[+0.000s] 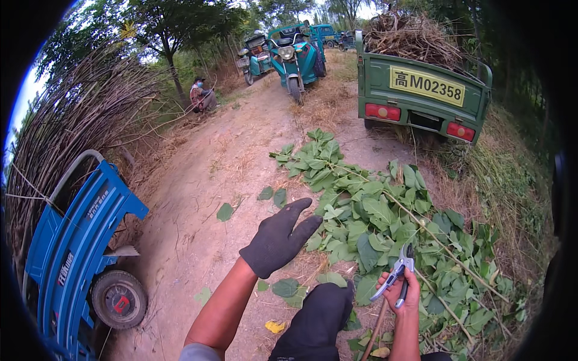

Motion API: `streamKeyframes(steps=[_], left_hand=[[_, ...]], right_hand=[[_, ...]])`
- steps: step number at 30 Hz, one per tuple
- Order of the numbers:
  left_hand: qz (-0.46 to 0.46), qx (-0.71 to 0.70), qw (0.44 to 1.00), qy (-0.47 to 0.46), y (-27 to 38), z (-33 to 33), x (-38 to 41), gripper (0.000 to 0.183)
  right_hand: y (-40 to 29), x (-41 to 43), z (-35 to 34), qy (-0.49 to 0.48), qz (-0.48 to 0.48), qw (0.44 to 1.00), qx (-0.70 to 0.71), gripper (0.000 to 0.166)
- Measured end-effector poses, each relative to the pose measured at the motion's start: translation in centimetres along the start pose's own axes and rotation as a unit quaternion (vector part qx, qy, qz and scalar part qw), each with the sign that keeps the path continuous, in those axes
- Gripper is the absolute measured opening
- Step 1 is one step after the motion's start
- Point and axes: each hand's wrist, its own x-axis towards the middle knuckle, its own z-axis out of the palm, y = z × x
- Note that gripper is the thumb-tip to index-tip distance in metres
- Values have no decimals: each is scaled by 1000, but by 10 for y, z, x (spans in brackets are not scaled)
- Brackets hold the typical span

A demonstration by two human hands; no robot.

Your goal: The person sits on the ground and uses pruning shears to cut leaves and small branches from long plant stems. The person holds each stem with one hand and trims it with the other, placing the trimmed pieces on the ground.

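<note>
My left hand (282, 238), in a dark knit glove, is held out over the dirt path with its fingers apart and nothing in it. Bare, my right hand (402, 291) grips pruning shears (398, 275) with grey and dark handles, their blades pointing up. Below that hand a brown stick (375, 331) runs down to the picture's lower edge; whether the hand touches it I cannot tell. Cut leafy green branches (384, 216) lie in a heap on the ground in front and to the right. A few loose leaves (285, 287) lie near my knee.
At the left stands a blue cargo tricycle (81, 243) loaded with long thin branches (67, 113). Ahead right is a green cart (420, 104) piled with dry sticks (413, 40). A teal tricycle (295, 56) stands on the path (203, 180). A person (203, 95) sits beside a tree.
</note>
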Motion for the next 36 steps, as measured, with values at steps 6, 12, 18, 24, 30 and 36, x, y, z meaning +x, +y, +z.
streamKeyframes(steps=[6, 12, 18, 24, 30, 36], left_hand=[[17, -8, 998, 65, 0, -37, 5, 48], [44, -35, 992, 112, -10, -72, 4, 45], [30, -40, 994, 102, -15, -68, 2, 45], [4, -39, 998, 41, -24, -27, 3, 48], [-52, -46, 997, -20, -24, 20, 4, 58], [-55, -39, 997, -36, -28, 71, 5, 70]], right_hand=[[-9, -11, 33, -55, -20, 998, -2, 44], [-14, -18, 53, -95, -29, 995, -2, 47], [-12, -17, 57, -111, -23, 994, -4, 48], [-6, -15, 51, -108, -28, 994, -10, 48], [-3, -15, 43, -71, -51, 996, -34, 41], [6, -5, 10, -17, -22, 999, -31, 32]])
